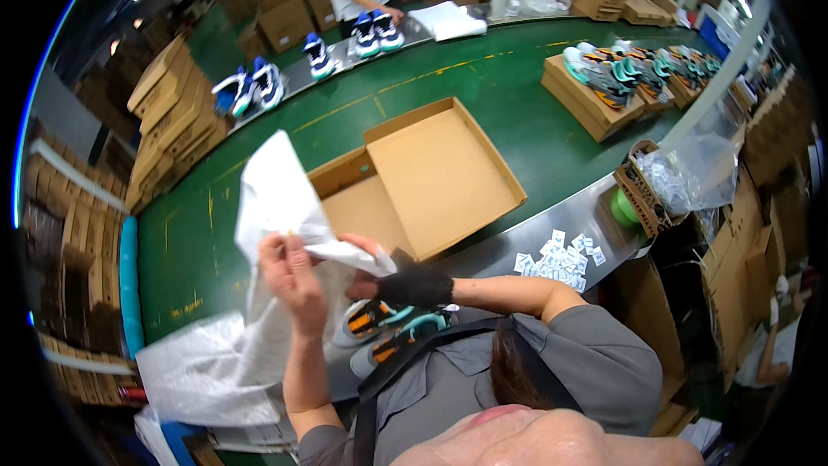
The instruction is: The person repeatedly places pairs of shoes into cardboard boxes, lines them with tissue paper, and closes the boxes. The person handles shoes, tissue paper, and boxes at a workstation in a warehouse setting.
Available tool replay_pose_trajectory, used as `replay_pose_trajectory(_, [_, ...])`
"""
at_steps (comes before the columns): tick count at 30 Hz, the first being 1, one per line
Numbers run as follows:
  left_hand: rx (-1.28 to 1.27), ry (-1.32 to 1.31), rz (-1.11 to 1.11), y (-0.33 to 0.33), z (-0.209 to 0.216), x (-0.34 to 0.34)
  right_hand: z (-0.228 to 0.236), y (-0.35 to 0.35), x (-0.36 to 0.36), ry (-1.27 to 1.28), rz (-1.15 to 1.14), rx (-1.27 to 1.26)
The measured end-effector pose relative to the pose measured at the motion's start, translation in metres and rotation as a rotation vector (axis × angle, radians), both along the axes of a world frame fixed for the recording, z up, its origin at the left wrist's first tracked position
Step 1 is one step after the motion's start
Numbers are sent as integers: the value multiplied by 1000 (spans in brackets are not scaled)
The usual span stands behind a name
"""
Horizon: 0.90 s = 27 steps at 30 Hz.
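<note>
Green belt (517, 112), open shoebox (423, 177) beyond tissue paper (280, 198).

paper (276, 198) white | box (431, 173) brown | belt (509, 103) green | shoes (388, 328) grey/orange/teal

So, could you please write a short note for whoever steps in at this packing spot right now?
Left hand: raised, pinching a sheet of white tissue paper at its edge.
Right hand, in a dark fingerless glove: gripping the same sheet lower down.
Things: an open cardboard shoe box lies empty on the green belt, just beyond the hands. A pair of grey, teal and orange shoes sits under the hands. More tissue sheets are stacked at the left.
Done: box opened, one sheet picked up.
Left: paper and shoes are not yet in the box.
</note>
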<state>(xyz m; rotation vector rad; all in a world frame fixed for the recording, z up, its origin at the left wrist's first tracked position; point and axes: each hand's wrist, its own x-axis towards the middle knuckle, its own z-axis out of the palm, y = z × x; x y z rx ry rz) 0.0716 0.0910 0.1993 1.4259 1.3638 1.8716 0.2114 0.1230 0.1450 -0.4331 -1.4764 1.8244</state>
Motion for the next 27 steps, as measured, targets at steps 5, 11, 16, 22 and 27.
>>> replay_pose_trajectory(5, [10,-44,-341,59,8,49,-22,67,20,227,-254,-108])
replay_pose_trajectory(11, [-252,1031,79,71,-105,-7,-77,186,126,133,-1105,-403])
replay_pose_trajectory(16, [-937,1253,257,44,-178,-101,-174,267,265,-171,-1661,-229])
replay_pose_trajectory(22, [-958,374,497,11,-247,-226,-166,225,317,-184,-1309,-477])
replay_pose_trajectory(27, [-945,-709,143,25,-235,-217,-167,202,333,-317,-1218,-483])
